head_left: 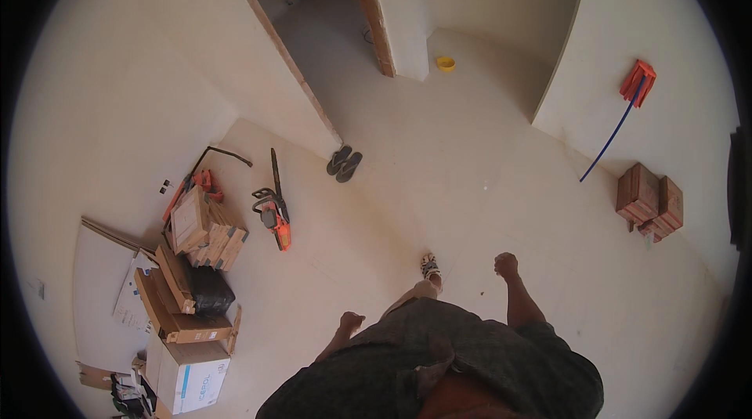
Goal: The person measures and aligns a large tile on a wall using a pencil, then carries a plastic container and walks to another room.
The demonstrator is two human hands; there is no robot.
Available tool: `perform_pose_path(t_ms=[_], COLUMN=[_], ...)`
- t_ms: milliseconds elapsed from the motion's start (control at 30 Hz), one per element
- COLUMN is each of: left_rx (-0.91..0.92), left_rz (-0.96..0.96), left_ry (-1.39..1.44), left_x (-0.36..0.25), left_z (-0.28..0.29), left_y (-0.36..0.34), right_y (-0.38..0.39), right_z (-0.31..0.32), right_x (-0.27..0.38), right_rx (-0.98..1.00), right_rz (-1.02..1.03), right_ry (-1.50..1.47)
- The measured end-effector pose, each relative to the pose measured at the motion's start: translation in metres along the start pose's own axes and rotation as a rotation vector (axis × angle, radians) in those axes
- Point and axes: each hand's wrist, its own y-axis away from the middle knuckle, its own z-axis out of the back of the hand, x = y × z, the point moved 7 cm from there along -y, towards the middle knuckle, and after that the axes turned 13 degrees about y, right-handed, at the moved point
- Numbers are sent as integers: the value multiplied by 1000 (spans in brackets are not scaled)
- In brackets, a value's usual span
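My left hand (352,321) hangs beside my dark shirt, its fingers curled in with nothing seen in them. Out to the right, my right hand (506,264) is raised in a loose fist, also with nothing visible in it. Both hands are apart from any object. Between them one of my feet shows in a patterned shoe (429,265) on the pale floor. Ahead and left of my hands, an orange and black chainsaw (274,215) lies on the floor with its bar pointing away. A pair of dark flip-flops (344,164) lies near the wall's corner.
At left stand stacked cardboard boxes (207,231), a black bag (211,291), a white box (188,376) and an orange long-poled tool (205,182). A doorway (321,51) opens ahead. To the right are brown boxes (650,201) and a red mop (638,84). A yellow bowl (446,64) sits farther off.
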Motion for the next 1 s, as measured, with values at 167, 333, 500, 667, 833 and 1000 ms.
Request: perform_pose_path(t_ms=[167, 333, 500, 667, 833, 1000], left_rx=[-80, -201, -219, -100, -204, -267], left_rz=[-481, -705, -585, -471, -405, 100], left_ry=[-382, -554, -262, -547, -315, 334], left_x=[-127, -295, -384, -397, -425, -407], left_z=[59, 153, 226, 257, 344, 415], left_y=[-134, -255, -381, -479, -543, -624], right_y=[-66, -118, -215, -409, -670, -911], right_z=[11, -7, 2, 45, 113, 245], right_x=[-10, -70, -153, -228, -287, -348], right_rx=[203, 323, 504, 444, 345, -317], right_rz=[170, 184, 11, 193, 305, 129], right_ry=[73, 74, -87, 13, 199, 36])
